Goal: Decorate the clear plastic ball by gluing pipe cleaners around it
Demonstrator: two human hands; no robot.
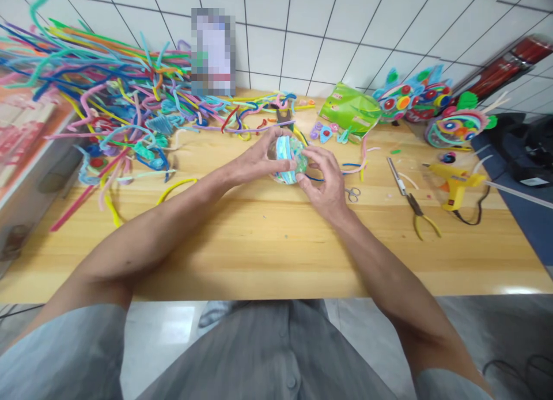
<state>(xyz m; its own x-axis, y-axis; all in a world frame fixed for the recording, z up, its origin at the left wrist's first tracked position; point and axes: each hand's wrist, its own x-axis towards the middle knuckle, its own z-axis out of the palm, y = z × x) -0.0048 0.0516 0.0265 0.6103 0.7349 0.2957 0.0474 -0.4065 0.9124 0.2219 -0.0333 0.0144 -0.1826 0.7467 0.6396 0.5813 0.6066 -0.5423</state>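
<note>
Above the middle of the table, a small rounded craft piece (285, 160) is held between both hands. Bands of light blue and white pipe cleaner cover its left part, and its right side looks see-through with green and coloured bits. My left hand (264, 158) is closed around the left side, thumb across the front. From the right, my right hand (324, 178) grips the other edge with thumb and fingers. Small scissors (353, 194) lie just right of my right hand. Behind the piece, dark-jawed pliers (290, 121) lie partly hidden.
A big heap of pipe cleaners (129, 95) fills the back left. A green packet (351, 109) lies behind my right hand. Decorated craft figures (458, 126) stand at the back right, near a yellow glue gun (455, 184), yellow-handled pliers (421, 217) and a craft knife (396, 175).
</note>
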